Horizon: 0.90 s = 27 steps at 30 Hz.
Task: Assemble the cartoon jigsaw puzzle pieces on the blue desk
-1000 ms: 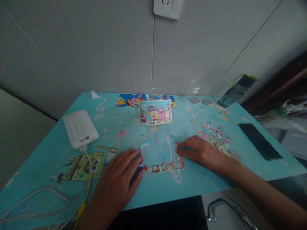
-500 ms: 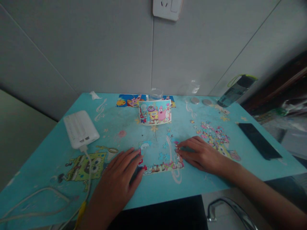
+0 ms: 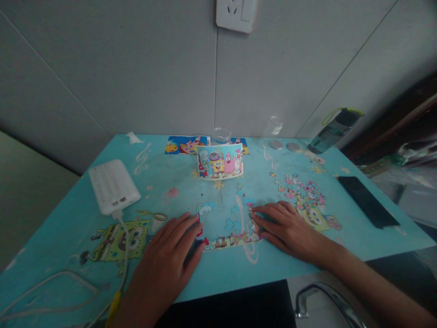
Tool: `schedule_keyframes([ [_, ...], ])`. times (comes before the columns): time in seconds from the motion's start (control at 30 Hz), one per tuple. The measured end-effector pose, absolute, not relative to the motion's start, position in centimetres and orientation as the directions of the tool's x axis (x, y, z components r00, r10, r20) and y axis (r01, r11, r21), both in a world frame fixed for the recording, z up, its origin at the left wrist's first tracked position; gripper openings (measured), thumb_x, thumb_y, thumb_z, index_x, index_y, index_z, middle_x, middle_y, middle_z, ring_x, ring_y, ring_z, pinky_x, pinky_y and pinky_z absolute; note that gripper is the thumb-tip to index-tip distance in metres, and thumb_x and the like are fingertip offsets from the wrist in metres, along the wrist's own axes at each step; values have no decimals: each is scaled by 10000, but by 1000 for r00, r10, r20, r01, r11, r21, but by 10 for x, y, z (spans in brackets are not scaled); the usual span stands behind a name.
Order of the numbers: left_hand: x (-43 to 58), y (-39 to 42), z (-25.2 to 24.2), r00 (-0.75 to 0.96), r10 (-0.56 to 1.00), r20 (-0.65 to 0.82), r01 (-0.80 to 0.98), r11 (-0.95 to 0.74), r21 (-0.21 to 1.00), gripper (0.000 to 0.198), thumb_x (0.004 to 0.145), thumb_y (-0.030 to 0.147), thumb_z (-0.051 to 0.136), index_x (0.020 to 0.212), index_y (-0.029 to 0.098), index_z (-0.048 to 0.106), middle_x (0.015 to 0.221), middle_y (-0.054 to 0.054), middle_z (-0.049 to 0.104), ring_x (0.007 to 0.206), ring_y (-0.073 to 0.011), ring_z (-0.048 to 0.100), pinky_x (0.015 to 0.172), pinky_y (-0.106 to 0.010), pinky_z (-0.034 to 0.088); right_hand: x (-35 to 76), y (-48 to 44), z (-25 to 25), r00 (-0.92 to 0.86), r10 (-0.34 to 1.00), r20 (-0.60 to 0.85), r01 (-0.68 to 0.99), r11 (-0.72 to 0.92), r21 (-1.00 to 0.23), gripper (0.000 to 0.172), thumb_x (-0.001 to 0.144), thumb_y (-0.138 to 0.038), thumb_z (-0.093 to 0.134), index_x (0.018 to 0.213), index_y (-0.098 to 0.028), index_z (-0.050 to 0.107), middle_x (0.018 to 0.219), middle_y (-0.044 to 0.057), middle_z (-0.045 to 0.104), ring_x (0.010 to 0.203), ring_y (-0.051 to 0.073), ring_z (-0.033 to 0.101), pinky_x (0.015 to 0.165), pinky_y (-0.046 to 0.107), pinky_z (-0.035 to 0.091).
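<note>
A partly built jigsaw puzzle (image 3: pixel 228 240) lies near the front edge of the turquoise cartoon-printed table (image 3: pixel 170 182); only its bottom strip and parts of both sides are joined. My left hand (image 3: pixel 169 255) lies flat with fingers stretched out, fingertips touching the puzzle's left edge. My right hand (image 3: pixel 285 228) rests palm down, fingers extended, with the fingertips pressing on the puzzle's right edge. A pile of loose puzzle pieces (image 3: pixel 303 196) lies just beyond my right hand. A cartoon reference picture (image 3: pixel 220 161) stands propped behind the puzzle.
A white power bank (image 3: pixel 112 186) with a cable (image 3: pixel 51 284) sits at left. A black phone (image 3: pixel 367 201) lies at right, a dark water bottle (image 3: pixel 332 130) behind it. A clear glass (image 3: pixel 221 135), two round lids (image 3: pixel 285 146) and a wall socket (image 3: pixel 235 13) are at the back.
Both hands stay in place on the puzzle's edges; the right hand has slid slightly nearer. The view has tipped a little.
</note>
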<state>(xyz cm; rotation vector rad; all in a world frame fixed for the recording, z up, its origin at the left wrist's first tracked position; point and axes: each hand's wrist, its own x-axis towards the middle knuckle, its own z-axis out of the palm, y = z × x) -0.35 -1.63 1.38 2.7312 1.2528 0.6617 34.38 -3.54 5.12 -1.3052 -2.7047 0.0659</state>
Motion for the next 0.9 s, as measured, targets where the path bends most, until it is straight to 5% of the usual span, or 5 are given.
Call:
schedule_keyframes([
  [0.67, -4, -16, 14, 584, 734, 346, 712, -668, 217, 354, 958, 326, 585, 1297, 223, 590, 1392, -74, 600, 1322, -288, 520, 1101, -537, 456, 343, -42, 47, -582, 805, 119, 801, 592, -86, 526, 1012, -377, 533, 1514, -253, 439, 1427, 115, 572, 1235, 293, 543, 1033, 516, 418],
  [0.9, -3, -16, 14, 586, 733, 345, 710, -670, 218, 359, 955, 323, 589, 1299, 218, 593, 1379, -82, 608, 1314, -293, 528, 1097, -539, 459, 344, -46, 49, -594, 791, 147, 788, 609, -94, 428, 991, -335, 580, 1409, -246, 567, 1384, 102, 614, 1203, 280, 575, 1013, 496, 426],
])
